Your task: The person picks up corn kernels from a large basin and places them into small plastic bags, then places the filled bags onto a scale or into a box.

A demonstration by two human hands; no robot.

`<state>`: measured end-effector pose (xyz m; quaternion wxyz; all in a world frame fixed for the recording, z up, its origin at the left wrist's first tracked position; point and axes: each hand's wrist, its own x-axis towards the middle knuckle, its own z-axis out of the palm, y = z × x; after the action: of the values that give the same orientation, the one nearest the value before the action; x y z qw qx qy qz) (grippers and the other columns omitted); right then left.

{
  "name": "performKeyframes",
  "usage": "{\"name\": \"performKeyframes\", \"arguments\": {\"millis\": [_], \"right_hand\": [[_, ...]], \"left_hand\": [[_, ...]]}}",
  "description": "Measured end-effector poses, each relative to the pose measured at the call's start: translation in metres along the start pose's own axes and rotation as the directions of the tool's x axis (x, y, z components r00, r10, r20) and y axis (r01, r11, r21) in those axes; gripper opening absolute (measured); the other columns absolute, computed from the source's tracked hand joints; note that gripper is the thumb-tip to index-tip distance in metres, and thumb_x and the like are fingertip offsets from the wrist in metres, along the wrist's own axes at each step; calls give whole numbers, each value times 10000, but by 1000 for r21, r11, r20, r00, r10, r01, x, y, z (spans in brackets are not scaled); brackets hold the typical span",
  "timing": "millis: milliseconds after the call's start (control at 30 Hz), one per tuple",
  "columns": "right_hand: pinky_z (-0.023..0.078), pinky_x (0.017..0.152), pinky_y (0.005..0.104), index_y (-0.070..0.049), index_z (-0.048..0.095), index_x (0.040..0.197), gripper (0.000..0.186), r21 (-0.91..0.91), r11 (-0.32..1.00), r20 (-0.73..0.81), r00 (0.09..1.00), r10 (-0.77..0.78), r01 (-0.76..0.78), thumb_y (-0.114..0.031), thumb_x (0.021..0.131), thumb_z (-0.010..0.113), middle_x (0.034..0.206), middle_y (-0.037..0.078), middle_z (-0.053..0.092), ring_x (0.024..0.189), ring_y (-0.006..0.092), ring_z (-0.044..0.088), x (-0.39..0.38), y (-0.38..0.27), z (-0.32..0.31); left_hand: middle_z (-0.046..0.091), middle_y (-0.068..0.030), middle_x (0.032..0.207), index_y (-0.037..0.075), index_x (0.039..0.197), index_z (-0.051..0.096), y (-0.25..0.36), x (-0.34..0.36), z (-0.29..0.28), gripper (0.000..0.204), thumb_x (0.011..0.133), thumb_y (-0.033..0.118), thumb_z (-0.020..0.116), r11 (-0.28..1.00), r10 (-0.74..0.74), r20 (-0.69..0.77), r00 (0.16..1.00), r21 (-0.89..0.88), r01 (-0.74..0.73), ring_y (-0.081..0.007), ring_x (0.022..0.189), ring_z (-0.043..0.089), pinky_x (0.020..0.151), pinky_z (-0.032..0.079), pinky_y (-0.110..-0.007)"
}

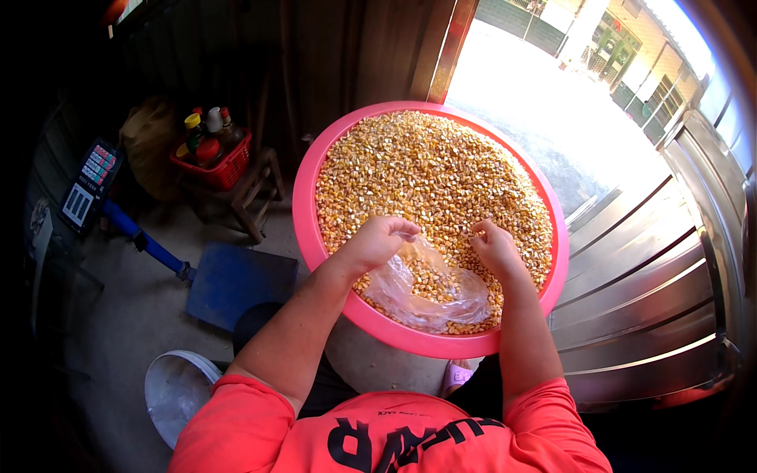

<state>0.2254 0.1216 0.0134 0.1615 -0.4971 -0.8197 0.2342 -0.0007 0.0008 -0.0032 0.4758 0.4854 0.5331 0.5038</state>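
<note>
From my remote post I found the round pink tub filled with corn kernels nearly to its rim. The clear plastic bag lay on the corn toward the tub's near edge, kernels showing in its middle; I could not tell whether these were inside or beneath the film. My left hand had its fingertips pinched on the bag's upper edge. My right hand was over the corn toward the tub's right edge, fingers curled inward; I could not tell whether they gripped anything. Left of the tub I noted a blue scale platform and a white bucket.
</note>
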Motion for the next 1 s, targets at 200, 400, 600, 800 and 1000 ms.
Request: {"name": "performKeyframes", "arguments": {"millis": [200, 400, 600, 800, 1000], "right_hand": [[472, 768, 399, -52, 600, 1038, 341, -109, 980, 405, 908, -111, 168, -277, 783, 617, 933, 210, 631, 881, 337, 610, -4, -10, 18], [468, 731, 367, -38, 603, 991, 301, 6, 972, 439, 873, -213, 234, -248, 778, 633, 885, 167, 640, 813, 290, 604, -3, -9, 19], [297, 410, 197, -65, 598, 918, 122, 447, 884, 463, 881, -98, -136, -160, 841, 595, 668, -4, 533, 475, 37, 403, -8, -28, 0], [366, 416, 196, -39, 572, 994, 158, 714, 643, 569, 764, -304, -276, -151, 883, 566, 777, 43, 585, 498, 60, 472, -12, -32, -2], [493, 688, 248, -12, 569, 1066, 223, 669, 692, 656, 653, -379, -271, -157, 897, 553, 910, 29, 617, 803, 101, 590, -12, -27, 2]], "left_hand": [[621, -131, 1036, -22, 1078, 608, 2, 0, 1, 309, 785, -36, 511, 1000, 4, 13, 1000, 15, -4, -178, 968, 584, 836, 458, -271], [627, -128, 1030, -25, 1068, 612, 4, -1, 1, 305, 771, -37, 544, 1000, -7, 9, 1000, 8, 7, -186, 970, 589, 837, 462, -282], [633, -133, 1019, -28, 1052, 618, 1, -2, 0, 291, 766, -37, 565, 1000, -9, -7, 1000, -23, 9, -199, 973, 595, 842, 465, -295], [635, -143, 1011, -30, 1055, 618, 0, 1, 1, 293, 776, -42, 528, 1000, -14, -6, 1000, -23, 14, -204, 973, 595, 838, 464, -299], [612, -132, 1038, -23, 1096, 597, -2, 1, -1, 317, 795, -30, 494, 1000, -1, 32, 999, -8, 1, -168, 947, 582, 817, 464, -259]]}}
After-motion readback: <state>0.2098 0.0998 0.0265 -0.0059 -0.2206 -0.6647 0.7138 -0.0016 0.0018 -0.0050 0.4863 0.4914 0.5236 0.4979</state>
